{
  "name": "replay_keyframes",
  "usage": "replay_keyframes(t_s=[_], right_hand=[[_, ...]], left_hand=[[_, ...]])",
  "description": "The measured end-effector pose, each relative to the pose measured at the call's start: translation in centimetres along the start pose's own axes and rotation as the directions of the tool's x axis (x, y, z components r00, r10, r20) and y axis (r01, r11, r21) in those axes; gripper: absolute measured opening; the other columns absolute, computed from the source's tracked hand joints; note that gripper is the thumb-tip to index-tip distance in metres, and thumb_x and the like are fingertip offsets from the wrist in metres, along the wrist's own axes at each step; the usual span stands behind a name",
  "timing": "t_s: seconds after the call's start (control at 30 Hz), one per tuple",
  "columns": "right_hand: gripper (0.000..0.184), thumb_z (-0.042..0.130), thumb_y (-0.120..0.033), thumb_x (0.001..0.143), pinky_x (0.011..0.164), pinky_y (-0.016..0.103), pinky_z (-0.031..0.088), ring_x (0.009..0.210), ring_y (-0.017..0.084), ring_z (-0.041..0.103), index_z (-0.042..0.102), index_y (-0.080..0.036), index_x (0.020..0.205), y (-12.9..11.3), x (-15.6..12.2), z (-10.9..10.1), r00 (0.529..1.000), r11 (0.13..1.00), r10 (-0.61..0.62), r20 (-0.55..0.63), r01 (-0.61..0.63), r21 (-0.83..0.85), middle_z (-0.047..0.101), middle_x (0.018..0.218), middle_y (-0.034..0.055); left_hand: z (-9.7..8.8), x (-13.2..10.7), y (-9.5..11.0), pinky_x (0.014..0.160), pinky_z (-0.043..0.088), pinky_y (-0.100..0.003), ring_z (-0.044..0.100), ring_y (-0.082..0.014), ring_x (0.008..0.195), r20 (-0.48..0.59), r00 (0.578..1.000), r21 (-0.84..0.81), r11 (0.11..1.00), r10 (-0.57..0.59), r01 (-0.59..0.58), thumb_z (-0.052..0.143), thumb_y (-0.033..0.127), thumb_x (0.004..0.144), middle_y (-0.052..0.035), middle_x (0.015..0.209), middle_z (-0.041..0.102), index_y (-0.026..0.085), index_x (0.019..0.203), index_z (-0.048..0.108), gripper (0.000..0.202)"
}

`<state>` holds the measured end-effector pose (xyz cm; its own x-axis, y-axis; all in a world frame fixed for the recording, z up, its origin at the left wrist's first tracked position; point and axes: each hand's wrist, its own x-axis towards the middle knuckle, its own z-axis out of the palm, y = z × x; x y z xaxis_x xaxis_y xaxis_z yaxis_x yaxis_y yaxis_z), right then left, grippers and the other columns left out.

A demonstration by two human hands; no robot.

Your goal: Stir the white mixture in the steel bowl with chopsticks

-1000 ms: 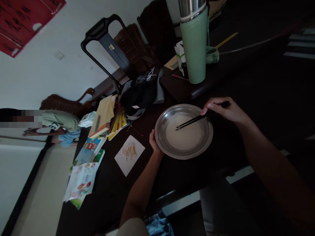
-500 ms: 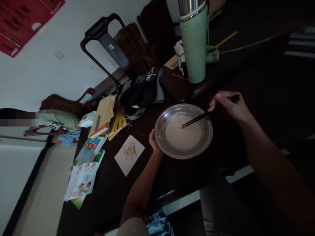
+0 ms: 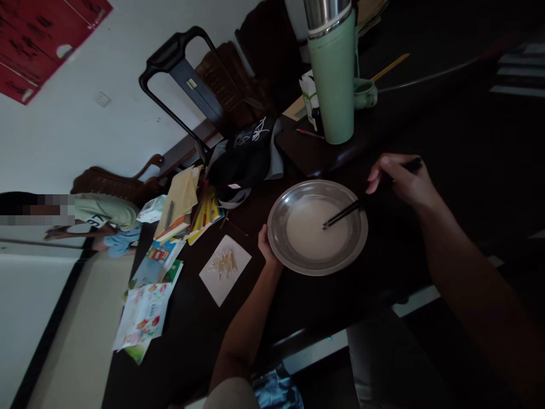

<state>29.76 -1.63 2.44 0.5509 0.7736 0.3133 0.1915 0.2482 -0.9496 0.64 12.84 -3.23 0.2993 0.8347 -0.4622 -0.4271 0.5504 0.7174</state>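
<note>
In the head view, the right hand (image 3: 400, 179) has its fingers closed around the chopsticks (image 3: 343, 214). Their long axis runs from this hand down and to the left, with the tips at the pale liquid (image 3: 313, 236); whether they dip in, I cannot tell. The liquid is in the bowl (image 3: 277, 230), which the left hand (image 3: 268, 249), the nearer one, holds at its left edge, some fingers hidden.

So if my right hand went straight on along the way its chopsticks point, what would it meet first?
Probably the metal bowl, at its right rim; depth is unclear, so your right hand might pass above that and reach the pale contents first.
</note>
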Motion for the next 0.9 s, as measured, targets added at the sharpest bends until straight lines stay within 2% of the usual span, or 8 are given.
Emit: replay_keyframes(t_s=[0.13, 0.2, 0.3, 0.4, 0.6, 0.7, 0.8, 0.9], right_hand=[[0.046, 0.065, -0.064, 0.089, 0.071, 0.034, 0.053, 0.066, 0.019, 0.07, 0.077, -0.023, 0.071, -0.23, 0.08, 0.45, 0.959, 1.0, 0.008, 0.282, -0.008, 0.001, 0.076, 0.066, 0.0037], [0.043, 0.066, -0.062, 0.089, 0.075, 0.034, 0.054, 0.074, 0.02, 0.073, 0.079, -0.024, 0.074, -0.42, 0.13, 0.79, 0.939, 0.999, -0.006, 0.343, 0.02, -0.036, 0.08, 0.076, 0.0042], [0.044, 0.065, -0.063, 0.09, 0.078, 0.036, 0.054, 0.074, 0.021, 0.072, 0.078, -0.025, 0.073, -0.35, 0.05, 0.64, 0.988, 0.997, -0.007, 0.152, 0.018, -0.07, 0.079, 0.073, 0.0037], [0.049, 0.061, -0.066, 0.09, 0.074, 0.038, 0.053, 0.06, 0.02, 0.067, 0.075, -0.025, 0.069, -0.07, -0.19, 0.17, 1.0, 1.0, -0.014, 0.001, 0.014, -0.016, 0.071, 0.056, 0.0021], [0.044, 0.065, -0.063, 0.09, 0.075, 0.036, 0.055, 0.072, 0.021, 0.073, 0.079, -0.024, 0.074, -0.28, -0.34, 0.88, 0.947, 1.0, -0.002, 0.32, 0.0, 0.005, 0.079, 0.072, 0.0033], [0.041, 0.064, -0.059, 0.092, 0.08, 0.036, 0.053, 0.076, 0.02, 0.072, 0.078, -0.025, 0.073, -0.14, -0.19, 0.69, 0.989, 0.998, -0.027, 0.146, 0.035, -0.052, 0.079, 0.074, 0.0032], [0.046, 0.061, -0.061, 0.093, 0.071, 0.036, 0.05, 0.058, 0.019, 0.065, 0.075, -0.026, 0.068, 0.08, -0.11, 0.09, 0.999, 0.999, -0.043, -0.02, 0.043, 0.002, 0.07, 0.056, 0.0009], [0.046, 0.063, -0.063, 0.091, 0.068, 0.035, 0.049, 0.058, 0.019, 0.066, 0.076, -0.025, 0.068, -0.22, -0.09, 0.16, 0.99, 1.0, -0.01, 0.143, 0.006, 0.03, 0.072, 0.058, 0.0011]], left_hand=[[0.19, -0.02, -0.12, 0.081, 0.056, -0.036, 0.074, -0.0247, 0.081, -0.023, 1.0, -0.004, 1.0, 0.015, -0.015, 0.067, 0.041, 0.082, -0.0044, 0.069, 0.076, 0.021, 0.067, 0.074, 0.027], [0.11, 0.03, -0.15, 0.082, 0.056, -0.036, 0.075, -0.0252, 0.083, -0.017, 1.0, -0.012, 1.0, 0.007, -0.007, 0.067, 0.042, 0.082, -0.0046, 0.072, 0.076, 0.02, 0.07, 0.076, 0.026], [-0.07, 0.08, -0.11, 0.085, 0.055, -0.036, 0.075, -0.0251, 0.083, 0.011, 1.0, -0.018, 1.0, -0.008, 0.009, 0.07, 0.043, 0.081, -0.0043, 0.072, 0.076, 0.019, 0.072, 0.076, 0.026], [-0.08, 0.02, -0.03, 0.087, 0.054, -0.036, 0.075, -0.0244, 0.081, 0.026, 1.0, -0.012, 1.0, -0.009, 0.01, 0.071, 0.044, 0.08, -0.0038, 0.072, 0.075, 0.019, 0.072, 0.076, 0.026], [0.18, -0.08, -0.09, 0.086, 0.054, -0.037, 0.074, -0.0243, 0.081, -0.008, 1.0, -0.001, 1.0, -0.007, 0.007, 0.069, 0.044, 0.08, -0.0036, 0.072, 0.076, 0.02, 0.072, 0.076, 0.026], [0.13, -0.05, -0.14, 0.088, 0.054, -0.038, 0.075, -0.0269, 0.09, -0.002, 1.0, -0.004, 1.0, -0.012, 0.012, 0.069, 0.044, 0.079, -0.0044, 0.072, 0.076, 0.02, 0.072, 0.075, 0.026], [0.0, -0.01, -0.09, 0.089, 0.055, -0.039, 0.075, -0.0275, 0.091, -0.005, 1.0, 0.015, 1.0, -0.018, 0.018, 0.07, 0.045, 0.079, -0.0042, 0.071, 0.075, 0.02, 0.068, 0.073, 0.027], [-0.09, 0.05, -0.05, 0.088, 0.055, -0.038, 0.075, -0.0257, 0.085, -0.001, 1.0, 0.035, 0.999, 0.001, 0.0, 0.071, 0.046, 0.078, -0.0023, 0.067, 0.073, 0.021, 0.066, 0.072, 0.028]])
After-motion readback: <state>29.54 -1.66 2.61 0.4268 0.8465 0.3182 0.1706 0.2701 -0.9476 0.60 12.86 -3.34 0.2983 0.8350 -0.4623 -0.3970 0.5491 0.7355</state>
